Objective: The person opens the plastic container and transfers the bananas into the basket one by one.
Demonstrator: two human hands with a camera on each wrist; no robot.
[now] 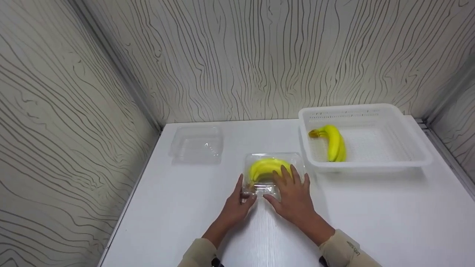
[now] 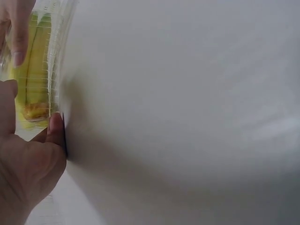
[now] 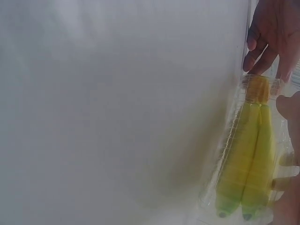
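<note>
A clear plastic clamshell box [image 1: 256, 155] stands on the white table with a bunch of yellow bananas [image 1: 269, 165] inside it. At its front left corner my left hand [image 1: 234, 208] holds the box between thumb and fingers. My right hand [image 1: 295, 198] lies spread over the top and right side, fingers fairly straight and pressing on the lid. Through the clear side, the right wrist view shows two bananas [image 3: 253, 154] with their brown stem end toward my left hand. Whether the lid's edge is latched all round, I cannot tell.
A white plastic basket [image 1: 371, 164] at the back right holds another bunch of bananas [image 1: 335, 144]. Another clear plastic box [image 1: 196, 144] sits at the back left. Wood-patterned panels [image 1: 237, 59] rise behind and beside the table.
</note>
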